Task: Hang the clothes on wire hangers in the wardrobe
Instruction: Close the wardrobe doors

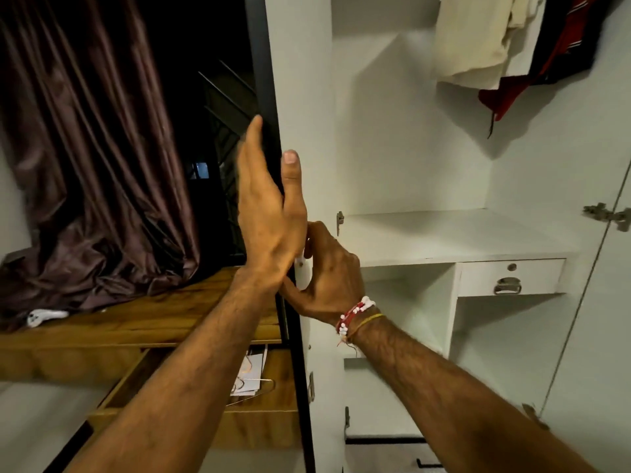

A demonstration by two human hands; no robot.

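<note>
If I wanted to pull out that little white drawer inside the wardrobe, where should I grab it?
Probably the metal loop handle at mid-front of the small drawer, below the round lock. Come from the front and hook fingers up under the loop: it hangs down against the flat face.

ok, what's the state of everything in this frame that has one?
wardrobe door: open
left hand: fingers straight, astride the door edge
right hand: grips the door edge
inner drawer: closed
wooden drawer: pulled open, wire hanger inside
cream shirt: hanging
red garment: hanging
curtain: pulled aside, hem heaped on desk
</note>
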